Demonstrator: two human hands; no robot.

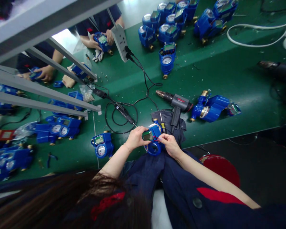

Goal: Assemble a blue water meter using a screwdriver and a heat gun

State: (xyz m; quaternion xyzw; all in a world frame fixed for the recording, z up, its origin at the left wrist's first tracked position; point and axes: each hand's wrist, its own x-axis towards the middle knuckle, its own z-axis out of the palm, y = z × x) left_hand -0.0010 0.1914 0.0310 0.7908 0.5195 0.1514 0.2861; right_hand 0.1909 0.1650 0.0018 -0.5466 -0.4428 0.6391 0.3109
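Observation:
A blue water meter [153, 140] with a small display on top rests at the near edge of the green table [205, 73], over my lap. My left hand [136, 137] is closed around its left side, by the display. My right hand [169, 144] grips its right side with the fingers pinched on the housing. A dark cloth [181, 125] lies under and behind the meter. A yellow-handled screwdriver [162, 124] lies on the cloth just beyond the meter.
A grey heat gun [176, 101] lies past the cloth, an open meter [211, 108] to its right. Another meter [102, 145] sits left of my hands. Several meters [168, 22] crowd the far side. Cables [124, 113], a power strip [120, 41] and co-workers' hands [92, 43] are at left.

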